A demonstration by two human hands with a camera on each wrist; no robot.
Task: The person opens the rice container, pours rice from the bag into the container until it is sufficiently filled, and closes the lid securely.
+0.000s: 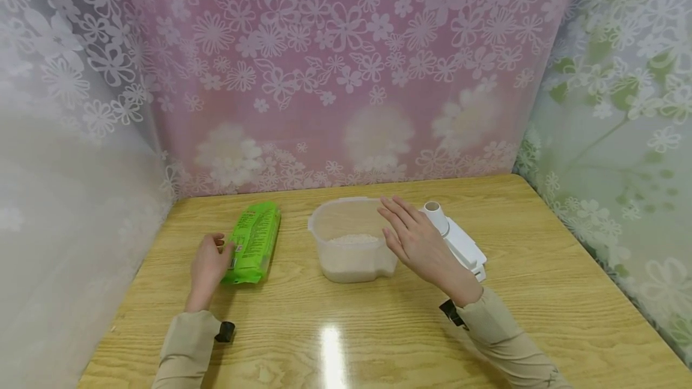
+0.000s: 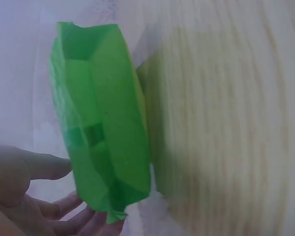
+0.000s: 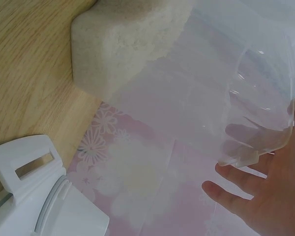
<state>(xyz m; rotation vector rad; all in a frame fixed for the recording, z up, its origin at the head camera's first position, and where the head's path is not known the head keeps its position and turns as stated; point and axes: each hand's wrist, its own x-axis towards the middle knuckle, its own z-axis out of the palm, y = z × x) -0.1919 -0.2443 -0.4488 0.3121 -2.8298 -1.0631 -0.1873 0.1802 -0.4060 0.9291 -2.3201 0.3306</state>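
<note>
A bright green packet [image 1: 255, 244] with printed text lies at the left of the table. Against its left side is my left hand [image 1: 209, 264], fingers loosely bent and thumb at the packet's edge. In the left wrist view the fingertips [image 2: 96, 219] reach partly behind the packet's lower end. At mid-table stands a translucent plastic container [image 1: 346, 263], lidless, with white rice-like grains [image 1: 354, 239] inside. My right hand [image 1: 418, 245] is at its right rim, fingers extended. In the right wrist view those fingers [image 3: 241, 179] overlap the rim from outside.
Right of the container lies a white plastic piece [image 1: 462, 245] with a round tube and a slotted handle [image 3: 34, 164]. Everything rests on a wood-grain table [image 1: 292, 329]. Flowered curtains [image 1: 351, 77] enclose the back and both sides.
</note>
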